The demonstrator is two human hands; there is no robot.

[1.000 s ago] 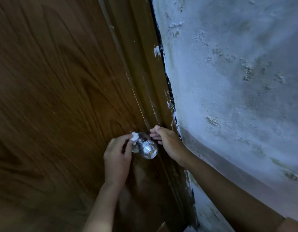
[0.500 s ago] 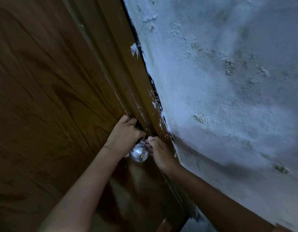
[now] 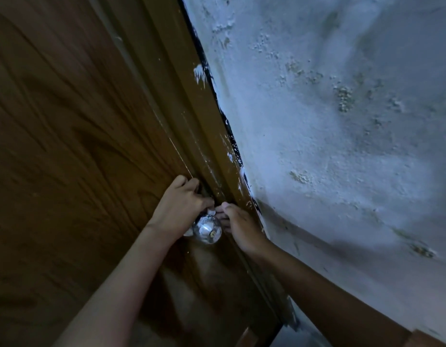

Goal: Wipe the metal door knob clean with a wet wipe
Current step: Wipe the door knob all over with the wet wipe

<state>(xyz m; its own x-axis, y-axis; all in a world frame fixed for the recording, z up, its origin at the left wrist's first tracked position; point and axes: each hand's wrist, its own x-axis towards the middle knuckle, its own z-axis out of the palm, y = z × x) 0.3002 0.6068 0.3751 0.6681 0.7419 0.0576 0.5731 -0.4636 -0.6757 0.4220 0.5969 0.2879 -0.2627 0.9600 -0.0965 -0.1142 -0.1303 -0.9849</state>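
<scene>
**Inspector A:** Head view, the only one. The metal door knob (image 3: 207, 230) is fixed on the wooden door (image 3: 66, 146), just beside the door frame (image 3: 211, 156), which meets the rough painted wall (image 3: 342, 146).

**Inspector B:** Hands?

**Inspector A:** The left hand (image 3: 178, 209) lies over the knob from 10 o'clock, fingers curled, its grip pinching the wet wipe (image 3: 211, 211). A white scrap shows at the knob's 12 o'clock and another at 8 o'clock, so I judge the wipe runs behind the knob. The right hand (image 3: 242, 227) comes in from 3 o'clock, fingertips (image 3: 223, 207) pressed together at that top scrap. Whether they hold it or only touch it, I cannot tell.

**Inspector B:** Handling?

**Inspector A:** In my judgement the knob is rigid, polished and slippery, and may turn under pressure. The wipe is limp, light and liable to tear. Best held at both ends, looped round the neck and drawn to and fro.

**Inspector B:** Risk?

**Inspector A:** The front face, bare to the camera, could be missed.
</scene>
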